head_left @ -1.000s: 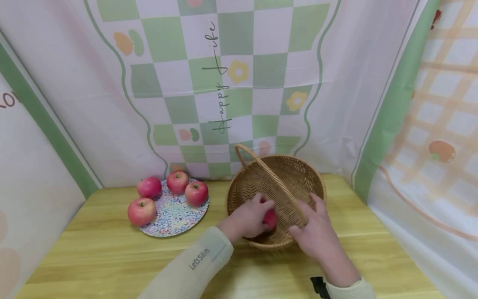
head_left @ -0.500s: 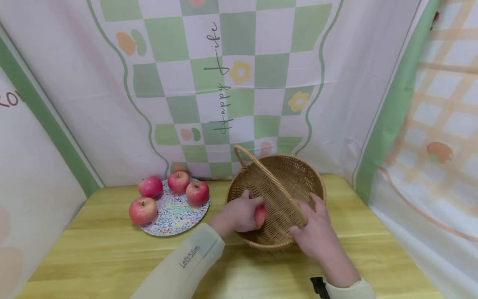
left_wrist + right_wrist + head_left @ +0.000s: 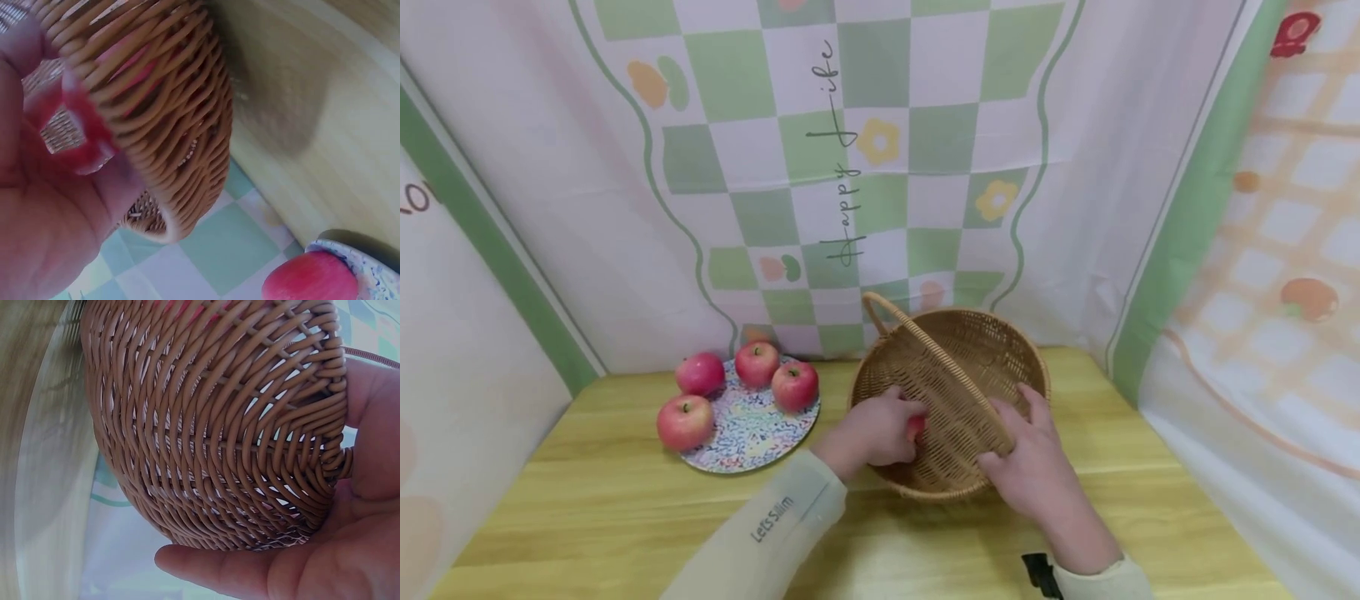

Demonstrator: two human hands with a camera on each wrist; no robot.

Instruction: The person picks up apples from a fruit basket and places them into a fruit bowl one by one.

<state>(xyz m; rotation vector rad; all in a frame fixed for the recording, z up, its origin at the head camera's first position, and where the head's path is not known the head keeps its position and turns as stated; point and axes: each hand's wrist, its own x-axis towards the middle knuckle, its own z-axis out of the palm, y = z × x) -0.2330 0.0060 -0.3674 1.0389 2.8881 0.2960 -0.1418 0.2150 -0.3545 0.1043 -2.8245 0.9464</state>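
A round wicker basket (image 3: 955, 321) with a thin arched handle (image 3: 940, 354) stands on the table. My left hand (image 3: 880, 429) reaches over its near left rim and holds a red apple (image 3: 916, 427) low inside, mostly hidden by the fingers. Red shows between the palm and the woven wall (image 3: 169, 106) in the left wrist view. My right hand (image 3: 1030, 467) grips the right rim where the handle joins, the thumb towards me. From the right wrist view, one finger (image 3: 212, 565) lies along the outside of the weave (image 3: 206, 425).
Left of the basket lies a speckled round plate (image 3: 745, 437). Several red apples sit on or at its edge, among them a front left apple (image 3: 686, 423) and a right apple (image 3: 795, 387). A checkered cloth (image 3: 872, 75) hangs behind the wooden table (image 3: 587, 517).
My left hand has moved left inside the basket with the apple, towards the near left wall. The basket has shifted very slightly left. My right hand has kept its grip on the rim.
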